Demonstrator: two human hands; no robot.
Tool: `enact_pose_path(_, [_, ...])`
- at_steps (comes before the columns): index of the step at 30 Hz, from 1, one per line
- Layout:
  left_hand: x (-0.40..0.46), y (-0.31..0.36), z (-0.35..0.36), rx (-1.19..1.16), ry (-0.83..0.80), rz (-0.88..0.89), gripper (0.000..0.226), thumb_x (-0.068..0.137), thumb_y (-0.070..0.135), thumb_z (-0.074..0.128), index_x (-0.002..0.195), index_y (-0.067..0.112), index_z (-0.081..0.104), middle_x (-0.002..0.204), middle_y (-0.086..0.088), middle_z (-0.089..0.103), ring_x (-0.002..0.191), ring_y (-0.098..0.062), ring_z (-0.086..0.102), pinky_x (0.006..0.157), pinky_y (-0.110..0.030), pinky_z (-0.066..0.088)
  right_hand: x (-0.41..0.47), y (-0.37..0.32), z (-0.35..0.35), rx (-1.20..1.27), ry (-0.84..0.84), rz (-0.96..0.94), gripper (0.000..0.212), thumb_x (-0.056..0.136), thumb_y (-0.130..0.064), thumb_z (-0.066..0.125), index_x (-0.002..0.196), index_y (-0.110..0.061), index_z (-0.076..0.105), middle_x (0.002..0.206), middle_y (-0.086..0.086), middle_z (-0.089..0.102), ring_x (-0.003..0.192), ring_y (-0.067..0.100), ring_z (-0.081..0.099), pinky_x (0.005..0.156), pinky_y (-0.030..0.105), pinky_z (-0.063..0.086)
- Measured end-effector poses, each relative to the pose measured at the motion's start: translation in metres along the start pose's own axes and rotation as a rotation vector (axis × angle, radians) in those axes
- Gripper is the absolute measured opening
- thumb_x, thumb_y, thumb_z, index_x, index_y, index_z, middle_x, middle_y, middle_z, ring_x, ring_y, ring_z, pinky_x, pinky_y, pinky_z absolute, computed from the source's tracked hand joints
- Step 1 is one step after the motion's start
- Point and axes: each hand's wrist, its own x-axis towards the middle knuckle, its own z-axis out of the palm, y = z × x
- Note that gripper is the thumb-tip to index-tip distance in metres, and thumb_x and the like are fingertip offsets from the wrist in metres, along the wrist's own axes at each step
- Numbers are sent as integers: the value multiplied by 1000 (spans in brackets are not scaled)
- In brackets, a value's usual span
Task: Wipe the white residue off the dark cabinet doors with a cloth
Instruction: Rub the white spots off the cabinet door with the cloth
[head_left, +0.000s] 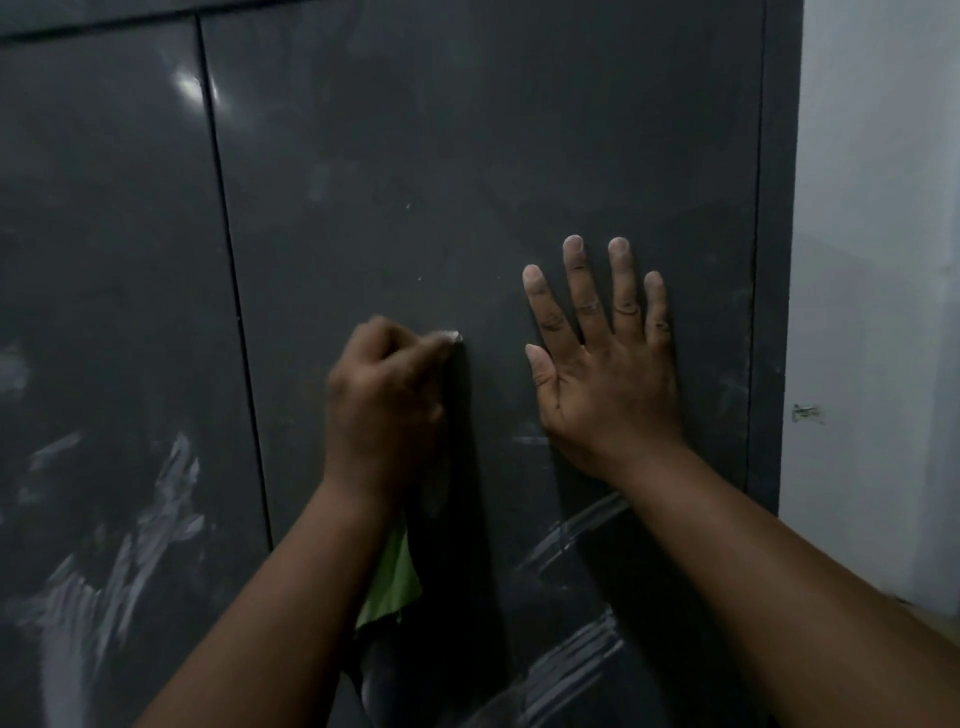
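Observation:
Two dark grey cabinet doors fill the view: the left door (104, 260) and the right door (467, 156), split by a thin vertical gap. White smeared residue (130, 545) covers the lower left door, and more residue streaks (576, 525) mark the lower right door. My left hand (384, 410) is curled against the right door with its index fingertip touching the surface; it grips a green cloth (392, 577) that hangs below the wrist. My right hand (602, 364) presses flat on the right door, fingers spread.
A dark side panel (776, 260) frames the cabinet's right edge. Beyond it is a pale wall (883, 208) with a small mark (808, 413). A bright light reflection (189, 88) shows on the left door.

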Motion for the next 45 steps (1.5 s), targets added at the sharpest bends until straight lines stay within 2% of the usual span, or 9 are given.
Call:
enact_pose_path(3, [-36, -11, -4, 2, -50, 12, 16, 87, 1, 77, 102, 4, 81, 84, -12, 59, 67, -21, 57, 54, -32, 49, 0, -3, -1, 3, -8, 10, 66, 107, -47, 27, 165, -29, 3, 173, 8, -7, 158, 38, -10, 126, 59, -3])
enact_pose_path(10, [8, -36, -20, -26, 124, -218, 22, 86, -4, 74, 102, 8, 82, 79, -7, 61, 67, -20, 55, 64, -22, 37, 2, -11, -2, -3, -31, 36, 66, 107, -49, 26, 165, -31, 0, 173, 9, -9, 157, 42, -11, 124, 65, 0])
enact_pose_path(18, [-25, -44, -22, -28, -115, 159, 13, 91, 9, 72, 99, 2, 80, 86, -15, 60, 68, -21, 55, 55, -28, 45, 12, -43, 1, -15, -54, 118, 67, 106, -49, 23, 165, -31, -3, 172, 9, -13, 156, 45, -14, 121, 70, 1])
enact_pose_path(25, [7, -80, -34, -113, 54, -122, 20, 88, -4, 74, 104, 6, 82, 83, -12, 61, 70, -25, 58, 62, -30, 43, 19, -67, 4, -33, -80, 172, 69, 106, -51, 21, 165, -28, -6, 172, 9, -16, 156, 42, -17, 122, 69, -2])
enact_pose_path(30, [-1, -74, -33, -165, -126, 26, 12, 90, 6, 77, 101, 2, 79, 88, -9, 56, 74, -14, 51, 63, -12, 38, 23, -86, 7, -11, -73, 207, 71, 106, -50, 24, 165, -24, -6, 171, 10, -16, 155, 41, -19, 123, 66, -4])
enact_pose_path(32, [-20, -78, -36, -139, -186, 118, 16, 85, 1, 82, 101, 1, 79, 86, -12, 57, 70, -20, 54, 56, -23, 48, 23, -91, 8, -15, -66, 209, 71, 106, -50, 25, 165, -23, -6, 171, 10, -16, 156, 40, -18, 123, 65, -4])
enact_pose_path(34, [-33, -88, -43, -119, -176, 144, 19, 81, -5, 83, 99, 0, 80, 81, -14, 57, 65, -25, 56, 49, -37, 52, 22, -97, 10, -16, -64, 200, 71, 106, -50, 24, 165, -23, -5, 172, 9, -16, 156, 39, -18, 124, 64, -3])
enact_pose_path(40, [-3, -106, -53, -189, -3, -59, 21, 86, -7, 74, 105, 1, 81, 82, -15, 59, 70, -31, 59, 61, -42, 54, 19, -107, 13, -4, -74, 222, 70, 107, -49, 26, 165, -25, -5, 171, 8, -18, 156, 35, -19, 126, 59, -4])
enact_pose_path(45, [-4, -99, -47, -90, -25, 33, 20, 85, -5, 78, 105, -2, 79, 84, -16, 58, 71, -26, 53, 60, -32, 41, 14, -122, 13, 47, -78, 266, 70, 106, -50, 27, 165, -27, -4, 172, 6, -17, 157, 30, -19, 127, 55, -4])
